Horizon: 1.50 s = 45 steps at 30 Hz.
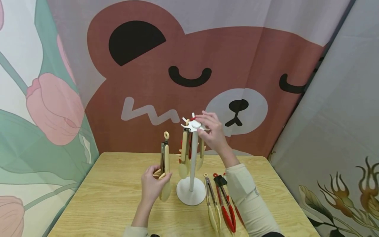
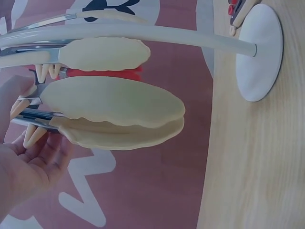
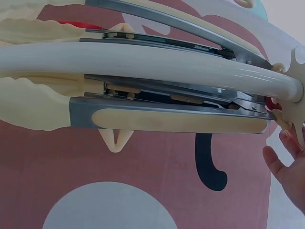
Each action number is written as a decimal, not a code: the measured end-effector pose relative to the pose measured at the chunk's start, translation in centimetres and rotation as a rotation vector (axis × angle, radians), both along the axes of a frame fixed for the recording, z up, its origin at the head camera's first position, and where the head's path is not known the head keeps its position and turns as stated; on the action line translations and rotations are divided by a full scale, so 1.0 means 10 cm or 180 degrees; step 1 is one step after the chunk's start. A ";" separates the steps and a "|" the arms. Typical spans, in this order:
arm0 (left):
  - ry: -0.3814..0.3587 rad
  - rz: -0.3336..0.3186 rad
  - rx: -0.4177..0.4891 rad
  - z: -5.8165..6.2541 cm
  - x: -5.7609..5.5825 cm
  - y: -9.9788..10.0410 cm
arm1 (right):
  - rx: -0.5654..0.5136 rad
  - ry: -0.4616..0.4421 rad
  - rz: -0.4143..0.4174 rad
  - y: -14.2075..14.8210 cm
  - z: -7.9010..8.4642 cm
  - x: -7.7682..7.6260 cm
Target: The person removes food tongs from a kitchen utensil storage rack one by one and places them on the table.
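The left hand [image 1: 154, 185] is raised beside the white metal stand with a round base and hooked crown [image 1: 194, 154], on its left, wrist low and fingers pointing upward. It grips a pair of cream-and-steel tongs with scalloped heads and a ring at the end [image 1: 166, 161], thumb on the side nearer the stand and fingers curled on the other. These tongs are upright, ring up and heads down, left of the stand and apart from it; the heads are off the table.

The right hand [image 1: 214, 131] reaches up to the stand's crown from its right, forearm slanting upward, fingers lying over the top and thumb lower, by the rim. It touches the crown; whether it pinches it, I cannot tell.

Other cream tongs [image 1: 184, 148] hang from the stand, with red parts behind them. On the pale wooden table [image 1: 112, 191], to the stand's right, lie loose cream tongs [image 1: 211, 215] and, farther right, red tongs [image 1: 226, 215] near the pale sleeve [image 1: 251, 200].
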<state>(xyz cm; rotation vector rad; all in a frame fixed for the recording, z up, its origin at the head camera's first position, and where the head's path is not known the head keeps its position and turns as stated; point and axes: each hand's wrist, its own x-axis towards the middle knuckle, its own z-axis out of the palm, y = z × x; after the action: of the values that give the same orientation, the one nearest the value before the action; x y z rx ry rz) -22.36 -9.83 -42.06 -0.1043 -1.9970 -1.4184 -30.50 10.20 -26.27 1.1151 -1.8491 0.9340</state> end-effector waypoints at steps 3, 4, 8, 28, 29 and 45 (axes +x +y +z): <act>-0.0052 0.0043 0.0020 -0.04 0.00 -0.01 | 0.0010 0.0003 0.0001 0.00 0.00 0.00; -0.0076 0.0063 0.0024 -0.05 0.00 -0.01 | 0.0013 0.0006 0.0001 0.00 0.00 0.00; -0.0161 0.0147 0.0007 -0.09 0.00 -0.03 | 0.0024 0.0020 -0.0002 0.00 0.00 0.00; -0.0860 0.0167 -0.0166 -0.31 -0.04 -0.11 | 0.0004 0.0028 0.0014 0.00 0.00 0.00; -0.0875 0.0170 -0.0180 -0.32 -0.05 -0.12 | 0.0001 0.0024 0.0012 0.00 0.00 0.00; -0.1200 0.0169 -0.0410 -0.54 -0.09 -0.14 | 0.0011 0.0004 -0.0004 0.01 0.00 0.01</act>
<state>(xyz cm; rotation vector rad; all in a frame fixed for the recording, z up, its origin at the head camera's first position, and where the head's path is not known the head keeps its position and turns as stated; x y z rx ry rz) -23.25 -11.22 -47.41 0.1714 -2.3773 -1.3506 -30.44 10.25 -26.27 1.1163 -1.8509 0.9296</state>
